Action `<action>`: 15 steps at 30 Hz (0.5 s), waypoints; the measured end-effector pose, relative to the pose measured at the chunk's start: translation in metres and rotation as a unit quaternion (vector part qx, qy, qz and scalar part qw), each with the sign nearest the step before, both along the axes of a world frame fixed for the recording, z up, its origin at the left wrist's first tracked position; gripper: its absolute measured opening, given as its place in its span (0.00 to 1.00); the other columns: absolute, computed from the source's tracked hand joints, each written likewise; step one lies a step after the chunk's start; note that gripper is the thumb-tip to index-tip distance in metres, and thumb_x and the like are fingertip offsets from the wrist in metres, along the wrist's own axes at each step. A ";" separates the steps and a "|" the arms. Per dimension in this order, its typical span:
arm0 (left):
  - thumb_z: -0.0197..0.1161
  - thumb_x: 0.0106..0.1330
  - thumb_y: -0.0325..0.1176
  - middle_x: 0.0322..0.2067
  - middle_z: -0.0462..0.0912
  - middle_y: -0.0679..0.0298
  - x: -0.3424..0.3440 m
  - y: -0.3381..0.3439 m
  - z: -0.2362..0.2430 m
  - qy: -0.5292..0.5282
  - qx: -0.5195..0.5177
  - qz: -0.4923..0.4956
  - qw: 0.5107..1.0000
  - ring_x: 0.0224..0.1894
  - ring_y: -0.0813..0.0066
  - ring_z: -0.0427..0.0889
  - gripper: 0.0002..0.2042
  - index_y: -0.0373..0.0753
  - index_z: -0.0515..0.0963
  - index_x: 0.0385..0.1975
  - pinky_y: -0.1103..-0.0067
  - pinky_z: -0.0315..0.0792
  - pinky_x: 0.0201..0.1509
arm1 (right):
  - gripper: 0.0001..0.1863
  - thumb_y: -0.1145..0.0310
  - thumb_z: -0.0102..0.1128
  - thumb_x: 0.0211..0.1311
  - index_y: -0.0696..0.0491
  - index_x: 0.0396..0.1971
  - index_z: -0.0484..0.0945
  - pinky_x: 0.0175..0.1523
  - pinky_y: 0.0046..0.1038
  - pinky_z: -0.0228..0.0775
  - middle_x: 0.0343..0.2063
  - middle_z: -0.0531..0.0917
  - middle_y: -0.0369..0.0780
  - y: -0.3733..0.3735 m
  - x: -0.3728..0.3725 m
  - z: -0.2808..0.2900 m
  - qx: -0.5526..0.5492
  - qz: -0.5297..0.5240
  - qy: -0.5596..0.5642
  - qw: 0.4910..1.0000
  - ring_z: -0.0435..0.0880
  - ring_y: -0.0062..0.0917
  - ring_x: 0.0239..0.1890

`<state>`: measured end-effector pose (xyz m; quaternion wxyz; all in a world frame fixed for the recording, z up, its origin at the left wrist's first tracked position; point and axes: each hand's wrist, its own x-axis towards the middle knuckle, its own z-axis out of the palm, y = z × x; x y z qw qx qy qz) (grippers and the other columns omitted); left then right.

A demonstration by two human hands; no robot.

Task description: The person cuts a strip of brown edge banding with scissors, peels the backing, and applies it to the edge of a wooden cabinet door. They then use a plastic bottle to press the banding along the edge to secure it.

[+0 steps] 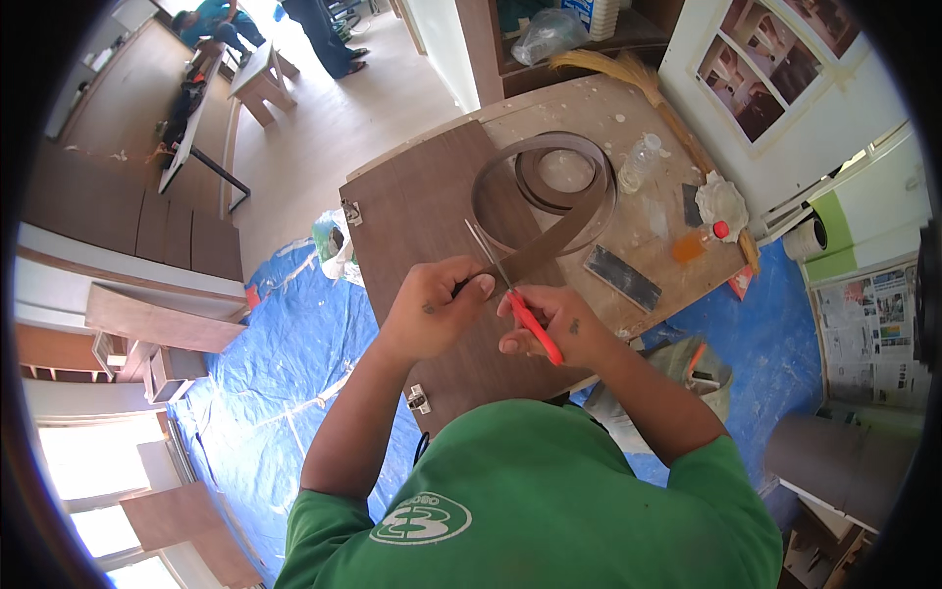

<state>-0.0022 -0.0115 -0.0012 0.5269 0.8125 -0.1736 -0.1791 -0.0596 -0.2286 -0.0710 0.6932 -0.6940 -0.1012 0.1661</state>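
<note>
My left hand (pixel 442 299) is closed on the end of a brown edge-banding strip (pixel 557 239), pinching it between thumb and fingers. From there the strip runs up and right into a loose coil on the worktable. In my right hand (pixel 561 319) are red-handled scissors (pixel 533 328), their thin blades pointing up and left across the strip close to my left fingers. Whether the blades have cut into it I cannot tell. Beneath both hands lies a brown wood-grain door panel (pixel 417 201), with metal hinges (pixel 350 211) along its left edge.
On the worktable (pixel 500 116) are a dark flat block (pixel 623 278), a clear plastic bottle (pixel 643 157), an orange-liquid bottle (pixel 692 243) with a red cap, and a straw broom (pixel 677 123). Blue sheeting (pixel 275 363) covers the floor. Two people are at the far left, near a bench (pixel 260 83).
</note>
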 end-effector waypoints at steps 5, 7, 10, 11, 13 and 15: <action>0.62 0.75 0.32 0.20 0.78 0.67 0.001 -0.002 0.003 -0.006 0.012 -0.006 1.000 0.23 0.84 0.73 0.11 0.35 0.79 0.28 0.77 0.66 0.27 | 0.26 0.55 0.85 0.56 0.57 0.43 0.81 0.33 0.20 0.67 0.24 0.77 0.29 0.004 -0.004 -0.002 0.055 -0.017 0.006 0.998 0.71 0.12 0.28; 0.62 0.75 0.32 0.20 0.78 0.68 0.001 -0.002 0.003 -0.019 0.007 -0.011 1.000 0.23 0.84 0.72 0.12 0.35 0.79 0.28 0.78 0.66 0.27 | 0.26 0.55 0.85 0.56 0.56 0.42 0.81 0.32 0.21 0.66 0.24 0.77 0.29 0.002 -0.004 -0.001 0.038 -0.020 -0.009 0.999 0.70 0.12 0.27; 0.62 0.75 0.32 0.20 0.78 0.68 0.002 -0.004 0.003 -0.016 0.007 -0.005 1.000 0.23 0.84 0.72 0.12 0.35 0.79 0.28 0.78 0.65 0.27 | 0.24 0.56 0.85 0.57 0.56 0.41 0.81 0.31 0.21 0.65 0.23 0.77 0.30 0.002 -0.003 0.000 0.009 -0.026 -0.031 0.999 0.70 0.12 0.27; 0.62 0.75 0.32 0.19 0.78 0.68 0.002 -0.005 0.002 -0.011 0.009 -0.001 1.000 0.23 0.84 0.72 0.12 0.35 0.79 0.28 0.78 0.65 0.27 | 0.24 0.56 0.84 0.57 0.56 0.41 0.81 0.31 0.22 0.65 0.23 0.77 0.30 0.001 -0.002 0.001 -0.001 -0.028 -0.038 0.999 0.70 0.12 0.26; 0.61 0.77 0.32 0.21 0.78 0.70 0.002 -0.002 -0.002 -0.010 0.005 0.000 1.000 0.24 0.85 0.73 0.12 0.34 0.80 0.30 0.80 0.66 0.28 | 0.24 0.58 0.85 0.57 0.56 0.42 0.81 0.32 0.19 0.65 0.24 0.77 0.29 0.003 -0.002 0.005 -0.003 -0.030 -0.036 0.999 0.70 0.10 0.27; 0.61 0.77 0.32 0.21 0.78 0.70 0.001 -0.002 -0.002 -0.007 0.002 0.002 1.000 0.24 0.85 0.73 0.11 0.34 0.80 0.31 0.82 0.66 0.28 | 0.24 0.59 0.85 0.57 0.56 0.43 0.80 0.33 0.18 0.65 0.25 0.77 0.28 0.002 -0.002 0.006 -0.009 -0.030 -0.038 0.999 0.70 0.10 0.28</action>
